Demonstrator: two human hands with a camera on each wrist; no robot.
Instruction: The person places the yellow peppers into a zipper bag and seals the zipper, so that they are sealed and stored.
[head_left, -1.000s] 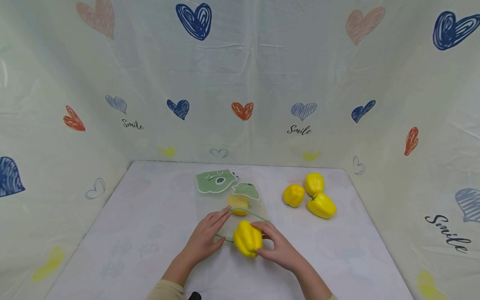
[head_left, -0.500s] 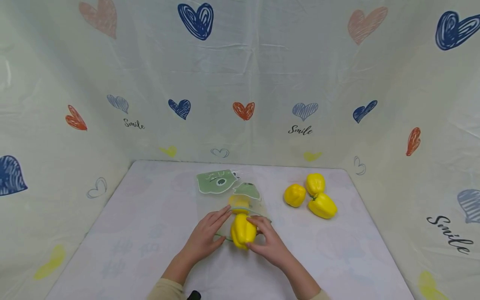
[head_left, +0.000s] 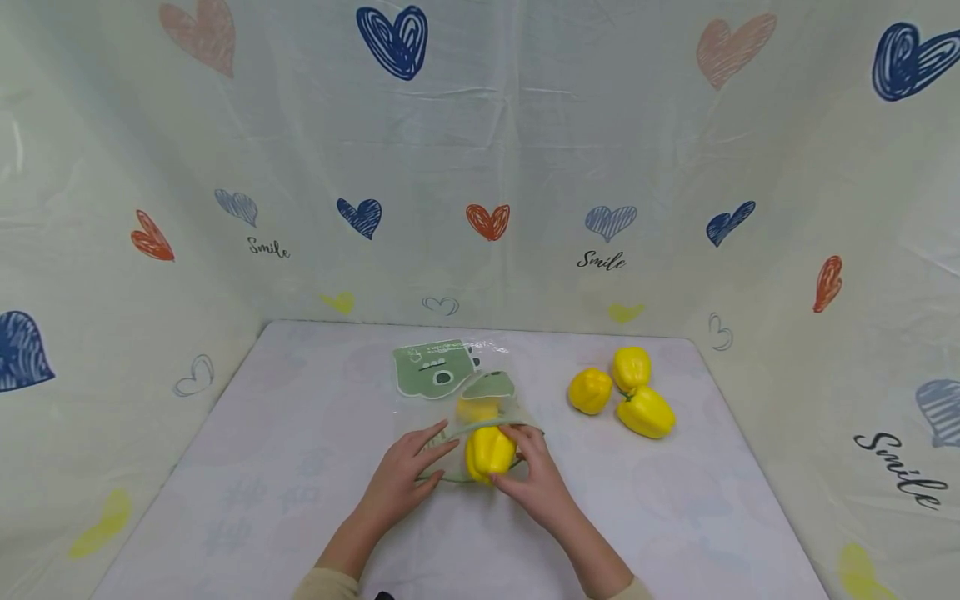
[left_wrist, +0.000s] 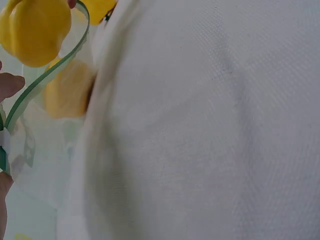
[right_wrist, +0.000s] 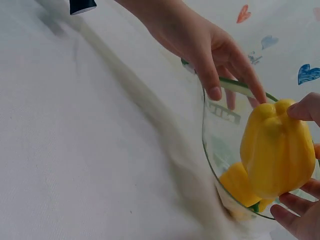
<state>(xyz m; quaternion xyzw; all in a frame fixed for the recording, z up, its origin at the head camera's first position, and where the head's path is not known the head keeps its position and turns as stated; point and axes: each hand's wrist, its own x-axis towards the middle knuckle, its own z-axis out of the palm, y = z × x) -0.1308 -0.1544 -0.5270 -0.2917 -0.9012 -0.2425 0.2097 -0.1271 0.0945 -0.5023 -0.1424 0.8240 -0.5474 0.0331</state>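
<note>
In the head view, my right hand (head_left: 536, 475) holds a yellow bell pepper (head_left: 489, 454) between thumb and fingers. This pepper lies at the mouth of a clear slider bag (head_left: 427, 408) with green cartoon prints, its upper rim now partly over the pepper. My left hand (head_left: 405, 467) touches the bag's left edge with spread, fairly straight fingers, keeping the mouth apart. The right wrist view shows that left hand (right_wrist: 195, 40) at the green-edged rim (right_wrist: 235, 85). Another yellow bell pepper (left_wrist: 67, 92) sits inside the bag, seen through the plastic.
Several more things lie about: three yellow bell peppers (head_left: 645, 411) grouped on the right of the white-covered table (head_left: 300, 500), and a black object (head_left: 385, 596), mostly cut off, at the front edge. A heart-printed curtain (head_left: 525, 150) surrounds the table's back and sides.
My right hand has carried its bell pepper away from me into the bag's mouth. The left fingers have spread, and the upper rim has come toward me over the pepper.
</note>
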